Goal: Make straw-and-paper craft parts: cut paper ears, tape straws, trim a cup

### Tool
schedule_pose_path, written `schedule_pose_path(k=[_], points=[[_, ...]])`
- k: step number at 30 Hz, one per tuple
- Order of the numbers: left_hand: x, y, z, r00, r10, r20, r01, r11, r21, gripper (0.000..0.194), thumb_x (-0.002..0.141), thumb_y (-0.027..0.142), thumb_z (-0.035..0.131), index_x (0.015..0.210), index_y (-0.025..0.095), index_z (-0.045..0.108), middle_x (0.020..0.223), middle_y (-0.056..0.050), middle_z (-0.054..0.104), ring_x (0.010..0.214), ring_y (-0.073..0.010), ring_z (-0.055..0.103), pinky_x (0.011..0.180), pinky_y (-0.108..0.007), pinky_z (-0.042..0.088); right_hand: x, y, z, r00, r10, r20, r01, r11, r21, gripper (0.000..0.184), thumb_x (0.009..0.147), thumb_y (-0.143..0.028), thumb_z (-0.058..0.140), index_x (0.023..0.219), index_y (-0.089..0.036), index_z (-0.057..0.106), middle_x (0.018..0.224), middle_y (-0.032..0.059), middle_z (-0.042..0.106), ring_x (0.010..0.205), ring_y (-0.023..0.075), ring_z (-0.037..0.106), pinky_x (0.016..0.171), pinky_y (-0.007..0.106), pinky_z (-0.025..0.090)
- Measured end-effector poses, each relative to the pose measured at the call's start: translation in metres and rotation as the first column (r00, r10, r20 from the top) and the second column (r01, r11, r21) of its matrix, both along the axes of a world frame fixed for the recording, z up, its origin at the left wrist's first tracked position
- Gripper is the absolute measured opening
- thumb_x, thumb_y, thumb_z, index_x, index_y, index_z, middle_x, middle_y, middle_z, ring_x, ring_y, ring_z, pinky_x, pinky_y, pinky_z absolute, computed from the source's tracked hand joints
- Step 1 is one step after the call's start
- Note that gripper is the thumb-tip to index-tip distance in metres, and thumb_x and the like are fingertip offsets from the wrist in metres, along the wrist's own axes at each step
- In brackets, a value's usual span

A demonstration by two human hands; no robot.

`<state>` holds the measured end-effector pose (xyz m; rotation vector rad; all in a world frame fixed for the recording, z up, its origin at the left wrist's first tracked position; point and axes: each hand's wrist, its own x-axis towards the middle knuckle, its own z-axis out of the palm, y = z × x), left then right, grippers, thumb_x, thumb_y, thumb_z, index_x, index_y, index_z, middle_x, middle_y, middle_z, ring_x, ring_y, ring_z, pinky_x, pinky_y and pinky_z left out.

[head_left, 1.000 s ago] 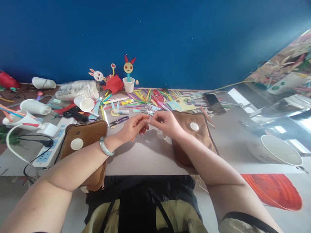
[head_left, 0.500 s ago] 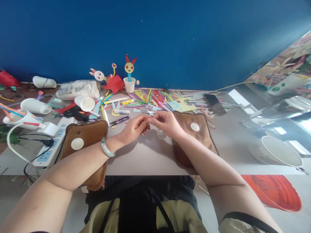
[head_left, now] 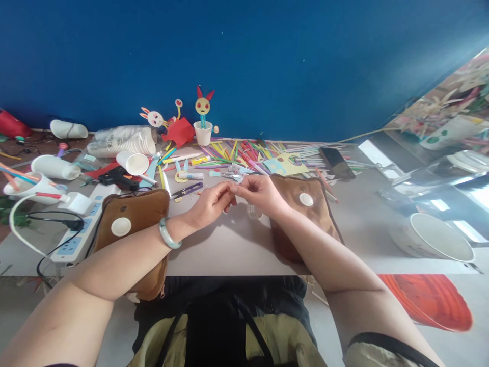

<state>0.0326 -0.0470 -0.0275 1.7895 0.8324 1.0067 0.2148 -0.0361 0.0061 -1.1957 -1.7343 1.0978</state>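
Over the middle of the table my left hand [head_left: 212, 201] and my right hand [head_left: 263, 195] meet, fingertips touching. Both are closed in a pinch. Whatever lies between the fingers is hidden or too small to name. A roll of clear tape [head_left: 253, 211] stands under my right hand. Scissors with dark purple handles [head_left: 187, 190] lie left of my hands, beside a glue tube [head_left: 191, 176] and a round paper piece with blue ears [head_left: 181, 177]. Small clippings and metal-tipped tools sit just behind my fingers.
Two brown hand warmers [head_left: 132, 204] flank my forearms. A power strip [head_left: 82, 224], a glue gun [head_left: 118, 178] and paper cups [head_left: 135, 163] occupy the left. Coloured sticks [head_left: 244, 153], a paper-rabbit cup [head_left: 202, 133] and a phone [head_left: 336, 163] line the back. A white tub [head_left: 412, 237] stands right.
A thin orange piece showing at and below my fingers a second ago is no longer visible. Both hands stay pinched together in nearly the same spot.
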Motion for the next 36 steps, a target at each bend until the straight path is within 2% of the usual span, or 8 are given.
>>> schedule_pose_path(k=[5, 10, 17, 22, 24, 28, 36], points=[[0.0, -0.002, 0.001, 0.999, 0.032, -0.025, -0.031, 0.999, 0.027, 0.035, 0.101, 0.047, 0.044, 0.086, 0.019, 0.058, 0.067, 0.001, 0.059, 0.058, -0.0105, 0.053, 0.06, -0.024, 0.042, -0.001, 0.0, 0.0, 1.0, -0.014, 0.004, 0.014, 1.0, 0.01, 0.062, 0.07, -0.071, 0.074, 0.057, -0.021, 0.041, 0.052, -0.0038, 0.045, 0.052, 0.0097, 0.041, 0.05, 0.025, 0.028], [0.0, -0.003, 0.001, 0.998, 0.062, -0.022, -0.06, 0.995, 0.08, 0.031, 0.102, 0.043, 0.044, 0.086, 0.019, 0.057, 0.07, 0.0, 0.061, 0.059, -0.0109, 0.053, 0.059, -0.024, 0.042, -0.004, -0.003, 0.0, 0.997, -0.069, 0.032, 0.066, 0.994, 0.083, 0.062, 0.073, -0.072, 0.071, 0.055, -0.02, 0.041, 0.052, -0.0041, 0.042, 0.053, 0.009, 0.037, 0.051, 0.026, 0.029], [0.0, -0.006, 0.001, 0.993, 0.103, -0.058, -0.093, 0.982, 0.167, 0.02, 0.101, 0.029, 0.043, 0.089, 0.019, 0.056, 0.075, 0.0, 0.064, 0.064, -0.0114, 0.056, 0.065, -0.025, 0.043, -0.008, -0.006, -0.003, 0.993, -0.103, 0.052, 0.098, 0.991, 0.091, 0.054, 0.081, -0.064, 0.066, 0.056, -0.019, 0.05, 0.056, 0.0003, 0.055, 0.056, 0.0111, 0.046, 0.055, 0.026, 0.036], [0.0, -0.008, -0.002, 0.987, 0.136, -0.081, -0.119, 0.975, 0.187, 0.02, 0.101, 0.031, 0.043, 0.093, 0.02, 0.057, 0.083, -0.002, 0.066, 0.072, -0.014, 0.06, 0.068, -0.027, 0.045, -0.014, -0.011, 0.001, 0.995, -0.099, 0.015, 0.098, 0.993, 0.068, 0.047, 0.083, -0.054, 0.065, 0.055, -0.019, 0.052, 0.058, 0.0021, 0.061, 0.056, 0.0116, 0.049, 0.055, 0.026, 0.04], [0.001, -0.009, -0.005, 0.991, 0.127, -0.046, -0.117, 0.978, 0.173, 0.019, 0.101, 0.033, 0.043, 0.103, 0.02, 0.057, 0.086, -0.003, 0.067, 0.077, -0.015, 0.063, 0.07, -0.027, 0.047, -0.015, -0.012, 0.002, 0.994, -0.109, 0.007, 0.109, 0.992, 0.065, 0.046, 0.083, -0.053, 0.065, 0.055, -0.019, 0.052, 0.058, 0.0023, 0.062, 0.056, 0.0118, 0.05, 0.055, 0.026, 0.041], [0.002, -0.009, -0.01, 0.993, 0.109, 0.044, -0.114, 0.984, 0.136, 0.035, 0.101, 0.035, 0.048, 0.132, 0.019, 0.043, 0.082, -0.003, 0.068, 0.084, -0.0171, 0.068, 0.077, -0.03, 0.05, -0.017, -0.013, 0.003, 0.99, -0.139, -0.006, 0.139, 0.988, 0.06, 0.049, 0.081, -0.059, 0.067, 0.056, -0.019, 0.053, 0.058, 0.0028, 0.063, 0.055, 0.0121, 0.051, 0.054, 0.026, 0.042], [0.002, -0.007, -0.018, 0.986, 0.108, 0.129, -0.128, 0.98, 0.153, 0.027, 0.101, 0.036, 0.049, 0.122, 0.021, 0.04, 0.093, -0.006, 0.068, 0.084, -0.0162, 0.069, 0.078, -0.032, 0.053, -0.018, -0.014, 0.001, 0.987, -0.158, -0.037, 0.161, 0.981, 0.104, 0.057, 0.076, -0.071, 0.068, 0.057, -0.019, 0.055, 0.059, 0.0038, 0.064, 0.055, 0.0134, 0.055, 0.053, 0.026, 0.043]])
